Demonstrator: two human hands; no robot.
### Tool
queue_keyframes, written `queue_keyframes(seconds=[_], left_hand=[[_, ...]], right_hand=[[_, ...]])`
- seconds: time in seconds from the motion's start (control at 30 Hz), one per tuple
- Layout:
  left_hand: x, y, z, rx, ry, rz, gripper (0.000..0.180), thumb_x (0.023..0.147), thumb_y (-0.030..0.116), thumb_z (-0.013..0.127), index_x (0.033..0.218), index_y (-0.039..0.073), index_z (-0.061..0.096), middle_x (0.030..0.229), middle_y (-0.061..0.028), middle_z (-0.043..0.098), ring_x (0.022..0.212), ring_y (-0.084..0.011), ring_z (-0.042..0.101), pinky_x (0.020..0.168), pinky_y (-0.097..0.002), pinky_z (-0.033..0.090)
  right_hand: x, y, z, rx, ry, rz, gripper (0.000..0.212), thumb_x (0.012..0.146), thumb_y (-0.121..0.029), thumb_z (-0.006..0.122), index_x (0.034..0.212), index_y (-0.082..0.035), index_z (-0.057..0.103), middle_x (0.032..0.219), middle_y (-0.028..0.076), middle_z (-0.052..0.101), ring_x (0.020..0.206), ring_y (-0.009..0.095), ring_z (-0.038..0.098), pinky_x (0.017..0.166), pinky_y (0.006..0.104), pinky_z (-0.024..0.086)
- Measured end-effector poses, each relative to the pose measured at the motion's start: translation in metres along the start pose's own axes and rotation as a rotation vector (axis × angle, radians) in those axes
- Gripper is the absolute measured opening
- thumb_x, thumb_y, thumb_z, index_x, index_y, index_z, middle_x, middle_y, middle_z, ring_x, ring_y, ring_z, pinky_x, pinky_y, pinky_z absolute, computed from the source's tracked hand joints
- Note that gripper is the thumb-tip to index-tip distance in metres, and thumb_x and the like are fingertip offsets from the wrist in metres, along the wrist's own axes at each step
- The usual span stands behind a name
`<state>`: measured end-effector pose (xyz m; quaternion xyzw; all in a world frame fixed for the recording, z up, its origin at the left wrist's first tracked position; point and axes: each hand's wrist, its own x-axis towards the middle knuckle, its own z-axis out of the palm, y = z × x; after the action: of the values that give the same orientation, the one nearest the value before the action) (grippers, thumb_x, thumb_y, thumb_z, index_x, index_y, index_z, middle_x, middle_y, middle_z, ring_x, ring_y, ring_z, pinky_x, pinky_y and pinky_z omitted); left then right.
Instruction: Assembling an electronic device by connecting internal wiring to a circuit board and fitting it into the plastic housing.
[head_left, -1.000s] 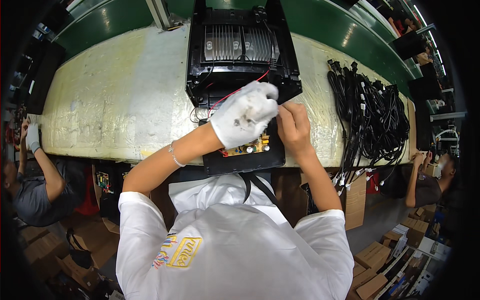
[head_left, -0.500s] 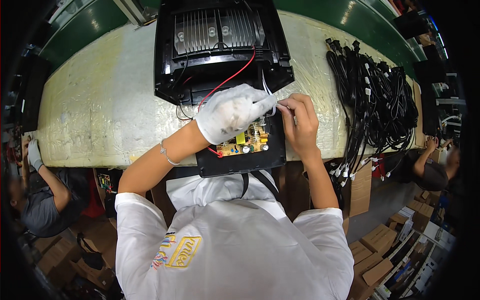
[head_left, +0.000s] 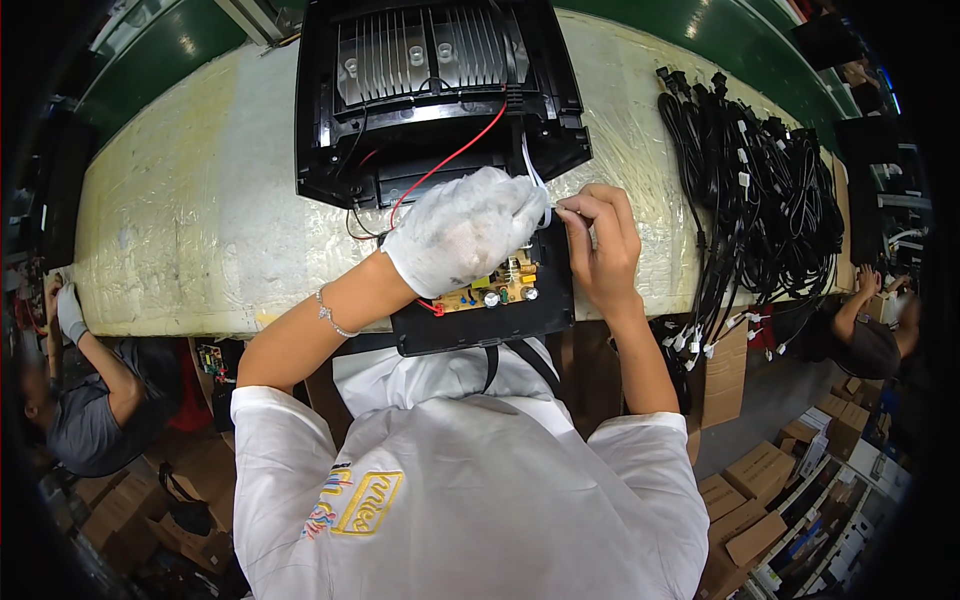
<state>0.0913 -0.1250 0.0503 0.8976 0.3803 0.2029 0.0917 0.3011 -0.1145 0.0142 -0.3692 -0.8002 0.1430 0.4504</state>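
My left hand (head_left: pixel 465 228), in a white glove, hovers over a tan circuit board (head_left: pixel 462 303) and covers much of it. Its fingers close on a thin white cable (head_left: pixel 532 160) that comes down from a black housing (head_left: pixel 322 130). My bare right hand (head_left: pixel 605 248) pinches with thumb and forefinger beside the cable's bend; what lies in the pinch is too small to make out. The board sits on a flat black panel (head_left: pixel 480 338) at the table's near edge. A red wire (head_left: pixel 455 158) arcs from the housing toward my left hand. Inside the housing is a finned metal heat sink (head_left: pixel 385 68).
A heap of black power cords (head_left: pixel 765 200) with white connectors lies on the table's right side, some ends hanging over the edge. Plastic film covers the table (head_left: pixel 185 205). Other people work at far left and right. Cardboard boxes (head_left: pixel 760 475) stand below at right.
The gloved left hand has turned slightly, its fingers curling more over the white cable. The housing appears shifted slightly left and up. My right hand keeps its pinch.
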Motion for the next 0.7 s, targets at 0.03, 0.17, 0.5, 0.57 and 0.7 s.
queue_keyframes(seconds=[0.03, 0.17, 0.5, 0.57, 0.7], left_hand=[[0.0, 0.0, -0.001, -0.001, -0.01, 0.008, 0.042, 0.081, 0.007, 0.058, 0.123, 0.001, 0.056, 0.102, -0.0104, 0.061, 0.091, -0.0304, 0.061, 0.075, -0.0386, 0.052], [-0.001, -0.003, 0.0, -0.014, 0.089, 0.073, 0.046, 0.08, 0.008, 0.058, 0.126, 0.003, 0.056, 0.11, -0.0109, 0.062, 0.096, -0.0291, 0.061, 0.078, -0.0369, 0.053], [0.0, -0.007, 0.013, -0.084, 0.261, 0.099, 0.045, 0.076, 0.004, 0.063, 0.121, 0.007, 0.061, 0.113, -0.0092, 0.066, 0.091, -0.0282, 0.064, 0.077, -0.0355, 0.054], [0.001, -0.009, 0.014, -0.104, 0.28, 0.102, 0.043, 0.077, 0.003, 0.063, 0.12, 0.009, 0.062, 0.111, -0.0079, 0.066, 0.09, -0.0269, 0.064, 0.075, -0.0345, 0.054], [0.007, -0.01, 0.016, -0.081, 0.26, 0.136, 0.042, 0.076, 0.004, 0.065, 0.118, 0.01, 0.062, 0.109, -0.0068, 0.066, 0.089, -0.0264, 0.064, 0.075, -0.0348, 0.054]], right_hand=[[0.0, 0.0, 0.0, 0.0, 0.001, 0.001, 0.014, 0.083, 0.009, 0.067, 0.095, 0.004, 0.062, 0.093, 0.014, 0.058, 0.076, 0.024, 0.059, 0.065, 0.0308, 0.049], [0.001, -0.001, 0.0, 0.019, 0.001, 0.024, 0.014, 0.083, 0.009, 0.067, 0.095, 0.004, 0.061, 0.093, 0.014, 0.058, 0.077, 0.024, 0.059, 0.066, 0.0313, 0.049], [0.001, 0.005, -0.002, 0.005, -0.057, -0.006, 0.015, 0.086, 0.008, 0.063, 0.099, 0.004, 0.059, 0.098, 0.015, 0.056, 0.077, 0.023, 0.058, 0.065, 0.0291, 0.05], [0.002, 0.003, -0.002, 0.011, -0.058, -0.008, 0.014, 0.086, 0.008, 0.063, 0.099, 0.004, 0.058, 0.098, 0.015, 0.056, 0.077, 0.023, 0.058, 0.066, 0.0292, 0.05], [0.006, 0.0, -0.004, 0.025, -0.05, -0.031, 0.013, 0.087, 0.007, 0.062, 0.099, 0.004, 0.058, 0.096, 0.015, 0.056, 0.077, 0.023, 0.058, 0.065, 0.0297, 0.05]])
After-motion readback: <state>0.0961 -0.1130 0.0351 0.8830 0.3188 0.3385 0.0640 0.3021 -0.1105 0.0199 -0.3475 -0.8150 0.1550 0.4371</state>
